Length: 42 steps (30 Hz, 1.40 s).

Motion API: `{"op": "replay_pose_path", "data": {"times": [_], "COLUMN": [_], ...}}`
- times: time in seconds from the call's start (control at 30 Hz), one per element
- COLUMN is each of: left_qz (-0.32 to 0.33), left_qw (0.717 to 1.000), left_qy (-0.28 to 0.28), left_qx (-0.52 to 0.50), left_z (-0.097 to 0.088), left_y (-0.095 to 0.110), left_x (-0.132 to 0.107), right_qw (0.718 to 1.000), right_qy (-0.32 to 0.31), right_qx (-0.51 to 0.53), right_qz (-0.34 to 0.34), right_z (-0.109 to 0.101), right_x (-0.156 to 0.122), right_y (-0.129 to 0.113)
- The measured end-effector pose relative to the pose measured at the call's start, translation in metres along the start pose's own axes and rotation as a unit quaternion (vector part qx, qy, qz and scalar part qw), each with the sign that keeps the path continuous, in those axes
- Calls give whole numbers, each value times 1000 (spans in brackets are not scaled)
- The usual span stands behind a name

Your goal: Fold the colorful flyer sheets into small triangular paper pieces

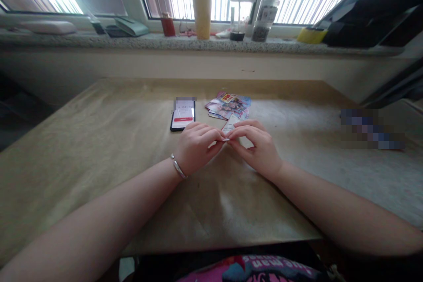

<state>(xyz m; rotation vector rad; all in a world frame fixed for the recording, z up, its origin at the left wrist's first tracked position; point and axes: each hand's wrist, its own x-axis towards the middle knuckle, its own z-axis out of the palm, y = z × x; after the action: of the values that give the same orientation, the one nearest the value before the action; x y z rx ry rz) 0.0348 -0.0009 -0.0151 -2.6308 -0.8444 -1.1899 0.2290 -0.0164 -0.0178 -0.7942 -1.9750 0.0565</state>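
My left hand (pixel 197 146), with a silver bracelet at the wrist, and my right hand (pixel 257 146) meet over the middle of the wooden table (pixel 99 141). Both have their fingers curled and pinched on a small white card or paper (pixel 231 124) held between them. Most of that paper is hidden under the fingers. Just beyond the hands lies a pile of colourful picture cards (pixel 228 105). A phone (pixel 183 114) with a lit screen lies flat to the left of the pile.
A stone window sill (pixel 132 42) runs behind the table. It carries a tall cream-coloured cylinder (pixel 201 0), a red lighter-like item (pixel 168 25), a jar (pixel 265 20), a yellow object (pixel 311 35) and a dark device (pixel 370 11). A blurred patch (pixel 370 128) lies on the table's right.
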Motion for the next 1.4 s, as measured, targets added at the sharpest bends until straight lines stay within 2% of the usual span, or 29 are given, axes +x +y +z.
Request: {"op": "replay_pose_path", "data": {"times": [0.23,0.57,0.73,0.93,1.03,1.27,1.4], "left_qz": [-14,-19,-10,-1,5,-13,-5], "left_qw": [1000,999,999,1000,999,999,998], "left_qy": [-1,17,1,-4,-22,27,27], "left_qx": [-17,-33,-40,-29,-25,-43,-54], "left_z": [4,8,7,5,6,8,5], "left_y": [1,2,-1,-2,-2,0,2], "left_x": [-1,-1,-2,-3,-4,-3,-1], "right_qw": [1000,999,1000,1000,1000,1000,1000], "right_qy": [8,11,-11,5,-9,-3,-2], "right_qx": [-14,0,13,5,1,-14,-8], "right_qz": [-9,30,25,-13,-4,-2,-7], "right_z": [1,4,2,0,0,1,2], "right_x": [5,6,5,4,4,4,5], "right_y": [-3,-7,-3,1,0,-3,-5]}}
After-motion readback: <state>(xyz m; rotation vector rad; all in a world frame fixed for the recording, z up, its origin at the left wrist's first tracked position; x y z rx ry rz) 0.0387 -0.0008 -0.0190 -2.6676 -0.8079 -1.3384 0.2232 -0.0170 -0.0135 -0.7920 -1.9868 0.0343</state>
